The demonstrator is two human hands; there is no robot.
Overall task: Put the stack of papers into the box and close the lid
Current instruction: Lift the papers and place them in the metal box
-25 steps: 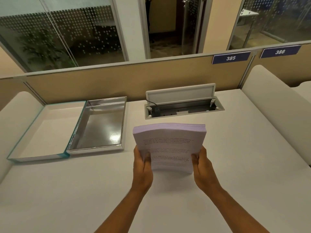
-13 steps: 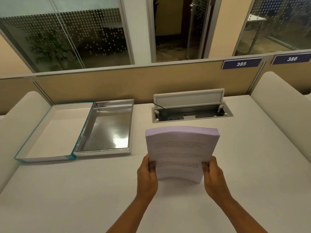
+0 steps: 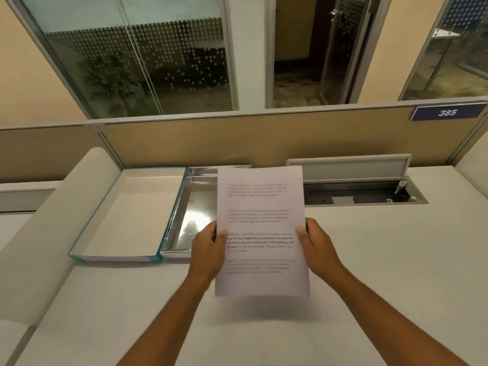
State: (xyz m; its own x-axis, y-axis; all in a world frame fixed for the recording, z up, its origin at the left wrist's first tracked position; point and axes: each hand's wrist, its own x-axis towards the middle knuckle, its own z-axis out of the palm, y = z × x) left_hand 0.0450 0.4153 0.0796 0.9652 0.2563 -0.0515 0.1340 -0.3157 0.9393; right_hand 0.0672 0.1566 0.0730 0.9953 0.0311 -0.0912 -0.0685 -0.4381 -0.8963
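Observation:
I hold the stack of papers (image 3: 261,228) upright above the desk, its printed top sheet facing me. My left hand (image 3: 210,249) grips its left edge and my right hand (image 3: 315,247) grips its right edge. Behind the stack lies the open box: a shiny silver tray (image 3: 196,207), partly hidden by the papers and my left hand. Its teal-edged lid (image 3: 132,215) lies flat and open to the left, white inside, joined to the tray along one side.
An open cable hatch (image 3: 364,191) with a raised flap is set into the white desk (image 3: 383,273) at the back right. A beige partition (image 3: 237,141) with a "385" sign (image 3: 447,112) runs along the back. White curved dividers (image 3: 52,220) bound the desk's sides.
The stack has risen and tilted up so its face shows in full, and it has shifted left over the silver tray. The view has turned left and up.

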